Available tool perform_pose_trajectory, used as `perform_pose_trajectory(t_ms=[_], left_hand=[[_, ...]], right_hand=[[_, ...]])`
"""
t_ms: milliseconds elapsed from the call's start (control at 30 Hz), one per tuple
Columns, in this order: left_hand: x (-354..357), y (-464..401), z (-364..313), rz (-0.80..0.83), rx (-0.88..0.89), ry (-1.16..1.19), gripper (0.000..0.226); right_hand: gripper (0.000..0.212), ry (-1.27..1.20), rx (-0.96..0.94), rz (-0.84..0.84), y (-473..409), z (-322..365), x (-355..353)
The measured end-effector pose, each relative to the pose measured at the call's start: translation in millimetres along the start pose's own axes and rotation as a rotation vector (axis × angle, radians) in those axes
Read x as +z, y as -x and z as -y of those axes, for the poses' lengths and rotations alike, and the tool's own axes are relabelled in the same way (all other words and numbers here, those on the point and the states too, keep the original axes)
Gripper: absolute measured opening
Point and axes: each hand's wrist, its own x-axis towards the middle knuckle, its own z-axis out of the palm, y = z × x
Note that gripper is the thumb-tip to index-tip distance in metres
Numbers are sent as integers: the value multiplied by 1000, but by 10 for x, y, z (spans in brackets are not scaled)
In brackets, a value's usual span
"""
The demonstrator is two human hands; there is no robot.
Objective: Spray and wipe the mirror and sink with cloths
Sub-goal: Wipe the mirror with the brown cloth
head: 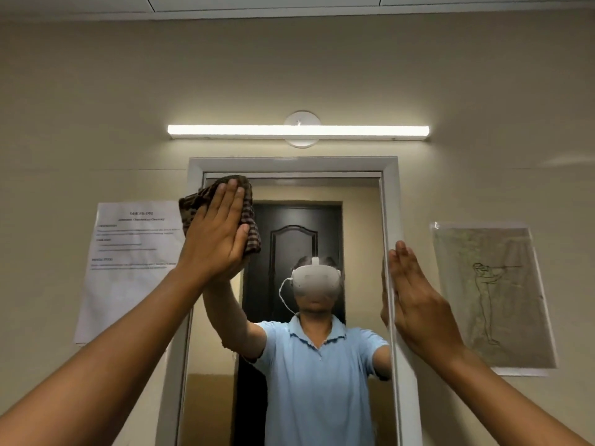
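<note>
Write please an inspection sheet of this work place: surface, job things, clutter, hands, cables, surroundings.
Surface: mirror in a white frame, upright on the wall.
Job's things: checked cloth, pressed flat to the mirror's top left corner; no spray bottle or sink in view.
Clutter: nothing seen.
Hands: left hand flat on the cloth, fingers straight; right hand open, flat against the mirror's right frame edge.
Cables: one white headset cable, seen only in the reflection.
Surroundings: lit tube lamp above; printed sheet left; drawing right.
</note>
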Motion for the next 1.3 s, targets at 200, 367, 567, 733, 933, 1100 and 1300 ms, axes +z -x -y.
perform_pose_trajectory(t_ms=[200,367,567,733,933,1100,1300], left_hand=[[96,-55,-562,17,27,41,68],[247,-253,-1434,59,139,44,67],[413,-74,-2071,79,267,47,68],[464,272,-2106,86,307,41,68],[576,1067,-2251,121,320,57,70],[523,964,-2192,153,351,40,69],[344,325,-1844,135,346,-9,67]], right_hand=[[68,8,-29,30,56,-59,-79],[78,-46,9,81,189,-56,-95],[79,-59,25,123,300,-76,-139],[77,-69,20,145,390,-43,-176],[67,-129,52,151,511,86,-199],[65,-146,59,146,552,100,-194],[89,-111,133,170,556,185,-178]])
